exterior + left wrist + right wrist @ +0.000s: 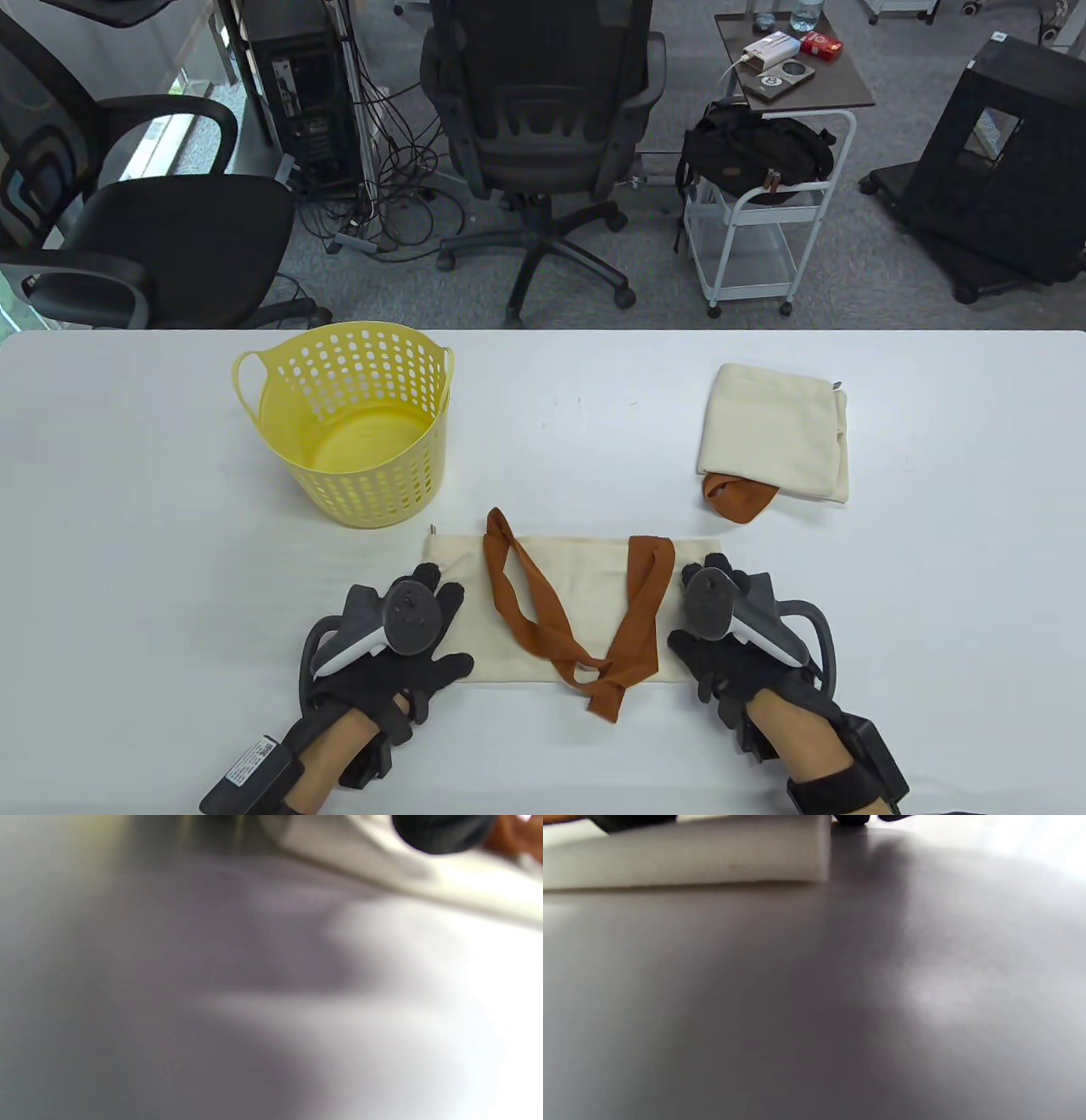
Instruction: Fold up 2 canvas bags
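A cream canvas bag (585, 594) lies flat near the table's front edge, with its brown straps (543, 620) crossed on top. My left hand (441, 624) rests flat on the bag's left end, fingers spread. My right hand (700, 611) rests on its right end. A second cream bag (776, 429) lies folded at the back right, with a brown strap (738, 497) poking out at its near side. The left wrist view is blurred and shows a fingertip (441, 834) on the bag's edge (445, 887). The right wrist view shows the bag's thick edge (691, 857) under my fingertips (628, 820).
An empty yellow perforated basket (356, 424) stands at the back left of the white table (933, 594), just behind the bag's left corner. Office chairs and a cart stand beyond the table's far edge.
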Available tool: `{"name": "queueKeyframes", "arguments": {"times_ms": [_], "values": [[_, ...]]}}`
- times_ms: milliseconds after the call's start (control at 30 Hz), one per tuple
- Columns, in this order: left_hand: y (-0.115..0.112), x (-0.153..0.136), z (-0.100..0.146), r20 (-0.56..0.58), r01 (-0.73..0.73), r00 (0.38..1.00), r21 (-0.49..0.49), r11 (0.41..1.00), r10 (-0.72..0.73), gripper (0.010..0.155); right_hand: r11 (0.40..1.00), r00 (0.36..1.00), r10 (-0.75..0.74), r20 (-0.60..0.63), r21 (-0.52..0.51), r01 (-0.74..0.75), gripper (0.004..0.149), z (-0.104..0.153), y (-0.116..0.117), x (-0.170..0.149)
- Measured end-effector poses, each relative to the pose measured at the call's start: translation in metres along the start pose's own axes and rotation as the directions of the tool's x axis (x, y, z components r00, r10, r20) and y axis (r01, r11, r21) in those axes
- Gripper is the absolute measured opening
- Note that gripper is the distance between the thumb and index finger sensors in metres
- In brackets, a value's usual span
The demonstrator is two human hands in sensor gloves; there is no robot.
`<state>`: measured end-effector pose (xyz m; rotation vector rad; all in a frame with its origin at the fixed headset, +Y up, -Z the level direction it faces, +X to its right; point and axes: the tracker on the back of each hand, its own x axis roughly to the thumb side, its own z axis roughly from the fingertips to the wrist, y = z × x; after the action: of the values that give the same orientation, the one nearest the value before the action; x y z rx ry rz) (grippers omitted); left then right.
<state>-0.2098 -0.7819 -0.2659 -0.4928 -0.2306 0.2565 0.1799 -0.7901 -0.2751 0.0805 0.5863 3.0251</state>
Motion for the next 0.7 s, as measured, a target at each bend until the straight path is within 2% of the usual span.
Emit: {"name": "queueKeyframes", "arguments": {"times_ms": [67,133,167,233,300,400,467,533,700], "values": [[0.005,-0.008,0.003,-0.042,-0.103,0.993,0.085,0.991,0.107,0.082,1.0,1.0,-0.007,0.003,0.006,0.007,0.077,0.0,0.001,0.0],[0.009,-0.015,0.003,-0.153,-0.127,0.977,0.129,0.983,0.146,0.087,1.0,1.0,-0.023,-0.003,0.011,0.023,0.076,0.0,0.001,0.0],[0.009,-0.017,0.0,-0.19,-0.138,0.969,0.101,0.985,0.156,0.091,1.0,1.0,-0.026,-0.003,0.011,0.026,0.076,-0.001,0.001,0.0],[0.005,-0.022,-0.012,-0.268,-0.196,0.948,-0.072,0.978,0.17,0.096,1.0,1.0,-0.027,-0.004,0.011,0.027,0.076,-0.001,0.002,0.0],[0.001,-0.02,-0.02,-0.249,-0.256,0.944,-0.14,0.956,0.216,0.096,0.999,0.999,-0.034,-0.001,0.007,0.034,0.076,-0.001,0.002,-0.001],[0.009,-0.012,-0.025,-0.237,-0.209,0.953,-0.059,0.976,0.19,0.093,0.999,0.999,-0.039,0.002,0.007,0.039,0.076,0.0,0.003,-0.001],[0.011,-0.008,-0.026,-0.226,-0.259,0.942,-0.027,0.966,0.246,0.091,0.999,0.999,-0.038,0.002,0.007,0.038,0.076,0.0,0.003,-0.001],[0.014,-0.005,-0.022,-0.207,-0.29,0.931,0.077,0.954,0.299,0.084,0.999,0.999,-0.04,0.001,0.008,0.04,0.076,-0.001,0.003,-0.001],[0.028,0.002,-0.007,-0.135,-0.426,0.877,0.223,0.877,0.461,0.074,0.998,0.999,-0.054,-0.005,0.012,0.054,0.076,-0.003,0.004,-0.001]]}}
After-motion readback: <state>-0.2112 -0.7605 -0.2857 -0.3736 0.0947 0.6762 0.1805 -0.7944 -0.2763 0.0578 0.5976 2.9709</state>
